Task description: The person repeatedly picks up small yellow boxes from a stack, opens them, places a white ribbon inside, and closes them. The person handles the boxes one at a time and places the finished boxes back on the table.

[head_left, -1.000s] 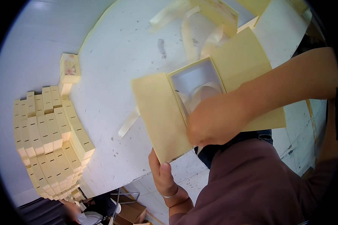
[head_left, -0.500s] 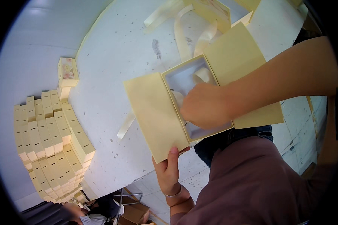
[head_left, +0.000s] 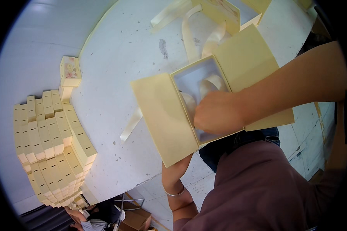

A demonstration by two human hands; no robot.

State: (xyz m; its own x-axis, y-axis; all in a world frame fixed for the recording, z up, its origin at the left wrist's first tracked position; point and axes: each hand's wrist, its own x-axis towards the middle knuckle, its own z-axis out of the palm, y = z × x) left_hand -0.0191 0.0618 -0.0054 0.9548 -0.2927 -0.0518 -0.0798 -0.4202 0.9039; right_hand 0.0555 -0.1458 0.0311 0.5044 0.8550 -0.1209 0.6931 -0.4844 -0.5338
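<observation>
Here the right hand [head_left: 216, 115] presses closed inside the open box [head_left: 204, 100]; left hand's [head_left: 173, 169] grip hidden beneath it.

A: How many open boxes do you count?
B: 2 open cream boxes [head_left: 204, 104] and [head_left: 223, 11], and 1 small closed box [head_left: 70, 71].
A: And the stack?
B: 1 big stack of boxes [head_left: 50, 142], too many to count. Also 2 hands.
</observation>
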